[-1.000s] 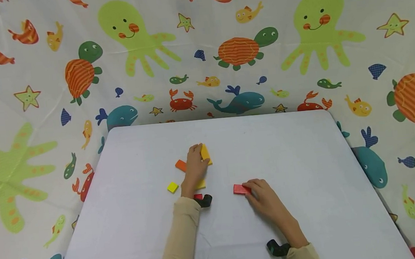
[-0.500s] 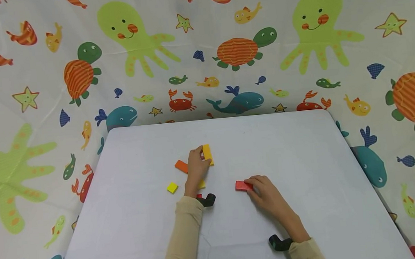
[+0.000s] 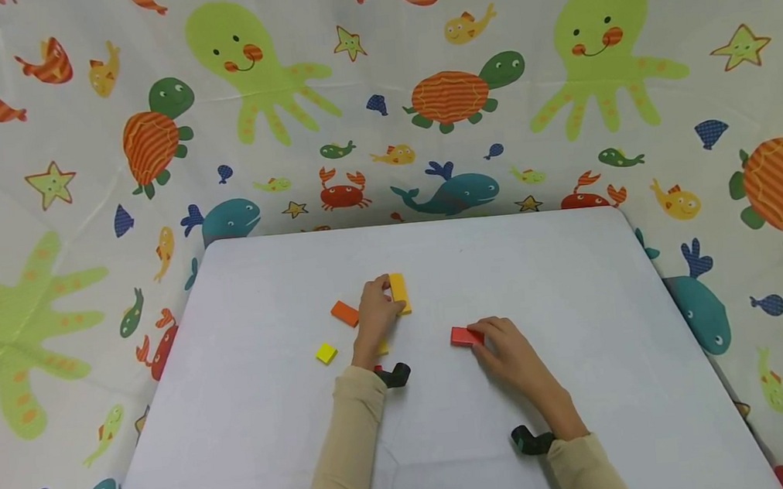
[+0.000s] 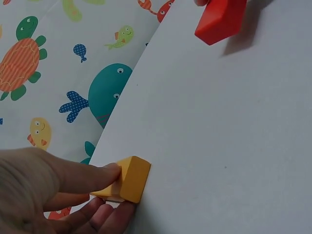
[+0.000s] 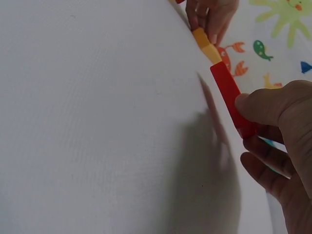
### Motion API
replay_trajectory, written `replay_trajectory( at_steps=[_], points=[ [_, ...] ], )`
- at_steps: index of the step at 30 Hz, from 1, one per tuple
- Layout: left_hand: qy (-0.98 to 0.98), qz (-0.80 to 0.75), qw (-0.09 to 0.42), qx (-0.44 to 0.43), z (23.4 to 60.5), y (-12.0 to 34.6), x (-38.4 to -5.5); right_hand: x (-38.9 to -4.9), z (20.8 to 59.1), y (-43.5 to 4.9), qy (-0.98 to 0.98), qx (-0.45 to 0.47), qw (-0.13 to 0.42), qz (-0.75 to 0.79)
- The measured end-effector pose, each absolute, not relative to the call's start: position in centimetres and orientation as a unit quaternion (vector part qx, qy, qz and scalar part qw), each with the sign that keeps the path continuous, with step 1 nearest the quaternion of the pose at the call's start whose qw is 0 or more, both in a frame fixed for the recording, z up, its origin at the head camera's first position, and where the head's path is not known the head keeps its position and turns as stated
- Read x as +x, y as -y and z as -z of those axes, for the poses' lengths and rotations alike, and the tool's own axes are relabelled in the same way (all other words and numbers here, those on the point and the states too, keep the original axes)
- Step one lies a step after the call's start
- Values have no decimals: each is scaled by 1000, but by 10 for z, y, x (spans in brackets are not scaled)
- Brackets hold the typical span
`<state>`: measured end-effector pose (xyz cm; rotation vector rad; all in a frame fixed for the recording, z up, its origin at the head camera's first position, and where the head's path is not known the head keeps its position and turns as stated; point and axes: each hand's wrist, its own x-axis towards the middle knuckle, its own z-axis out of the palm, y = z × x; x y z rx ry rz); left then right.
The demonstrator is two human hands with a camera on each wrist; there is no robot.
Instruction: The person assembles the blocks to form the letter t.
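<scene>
My left hand point(image 3: 375, 314) pinches a long yellow block point(image 3: 400, 293) between thumb and fingers, left of the table's middle. The left wrist view shows the thumb on one side of that yellow block point(image 4: 135, 179) and fingertips beneath. To the right, my right hand point(image 3: 513, 350) grips one end of a red block point(image 3: 462, 336). Seen from the right wrist, the red block point(image 5: 225, 87) is off the tabletop, its shadow lying apart from it. Its free end points toward the left hand's block.
Left of my left hand lie an orange block point(image 3: 345, 313) and a small yellow block point(image 3: 326, 353). Another yellow piece point(image 3: 383, 348) and a red piece point(image 3: 377, 368) are mostly hidden by my left wrist. A white table point(image 3: 540, 262) stands before a sea-animal curtain point(image 3: 377, 82).
My left hand has shifted a little to the right with the yellow block. My right hand has carried the red block slightly right and farther from me.
</scene>
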<state>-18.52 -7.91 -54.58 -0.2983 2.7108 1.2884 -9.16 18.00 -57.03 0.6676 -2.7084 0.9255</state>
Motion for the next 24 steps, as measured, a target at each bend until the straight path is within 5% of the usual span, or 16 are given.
replay_trajectory(
  at_steps=[24],
  points=[
    [-890, -440, 86, -81, 552, 52, -176, -130, 562, -192, 915, 190, 64, -351]
  ],
)
